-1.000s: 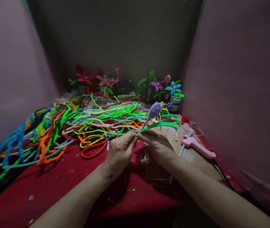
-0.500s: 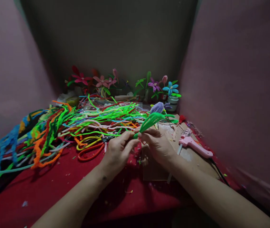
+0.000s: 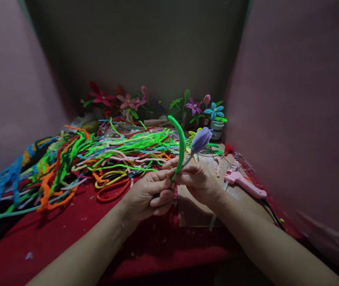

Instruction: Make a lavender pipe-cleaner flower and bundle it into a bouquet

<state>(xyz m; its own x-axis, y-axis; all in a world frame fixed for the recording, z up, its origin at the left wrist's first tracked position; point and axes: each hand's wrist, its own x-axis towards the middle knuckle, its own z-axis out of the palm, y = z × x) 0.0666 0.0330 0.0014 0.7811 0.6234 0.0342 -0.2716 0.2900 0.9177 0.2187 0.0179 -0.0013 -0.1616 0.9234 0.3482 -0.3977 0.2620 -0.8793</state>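
Note:
Both hands meet over the red cloth (image 3: 76, 234) and pinch the thin stem of a pipe-cleaner flower. My left hand (image 3: 150, 192) is closed on the lower stem, with its fingers curled under. My right hand (image 3: 197, 180) is closed on the stem just beside it. A purple bud (image 3: 200, 140) tops the stem and points up to the right. A green pipe-cleaner leaf loop (image 3: 180, 141) rises from the pinch and arches upward. Below the hands lies a brown cardboard sheet (image 3: 193, 212).
A big heap of pipe cleaners in many colours (image 3: 68, 163) covers the left and middle of the cloth. A pink glue gun (image 3: 245, 183) lies at the right on the cardboard. Finished pipe-cleaner flowers (image 3: 199, 106) stand along the back wall. Pink walls close in on both sides.
The green leaf loop has swung from lying out to the right to standing upright. The purple bud has tilted up and right. My left fingers have curled tighter on the stem.

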